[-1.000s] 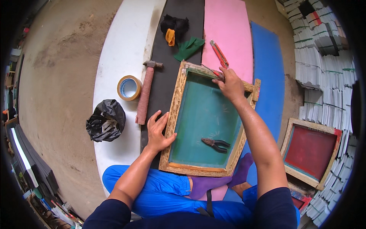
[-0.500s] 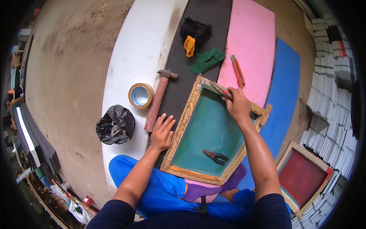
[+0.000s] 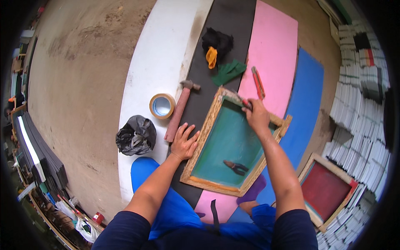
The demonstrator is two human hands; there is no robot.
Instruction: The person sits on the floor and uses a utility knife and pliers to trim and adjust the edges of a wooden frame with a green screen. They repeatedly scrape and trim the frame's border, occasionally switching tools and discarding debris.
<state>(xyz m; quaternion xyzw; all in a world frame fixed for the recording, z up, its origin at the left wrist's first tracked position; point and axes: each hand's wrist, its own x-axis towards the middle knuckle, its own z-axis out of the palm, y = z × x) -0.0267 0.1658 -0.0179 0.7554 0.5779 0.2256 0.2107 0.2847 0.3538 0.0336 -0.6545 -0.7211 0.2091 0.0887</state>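
Observation:
A screen-printing frame (image 3: 208,121) of rough wood, with green mesh (image 3: 229,137), lies slanted in front of me. My right hand (image 3: 258,116) is closed round a red-handled tool (image 3: 249,105) at the frame's far bar. The tool's working end points toward the far left corner; its kind is not clear. My left hand (image 3: 184,143) lies flat with fingers spread, beside the frame's left bar and near the hammer's grip. Pliers (image 3: 236,167) with dark handles rest on the mesh near the near bar.
Left of the frame lie a wrapped-handle hammer (image 3: 179,112), a tape roll (image 3: 162,106) and a black plastic bag (image 3: 136,135). Beyond are black (image 3: 218,41), orange and green cloths (image 3: 229,71), plus a red cutter (image 3: 258,82). A red-mesh frame (image 3: 327,191) and stacked sheets (image 3: 354,108) stand right.
The view has shifted, so most things on the left appear farther right. My right hand with the tool sits slightly nearer the frame's far left corner. My legs have drawn back from the near bar.

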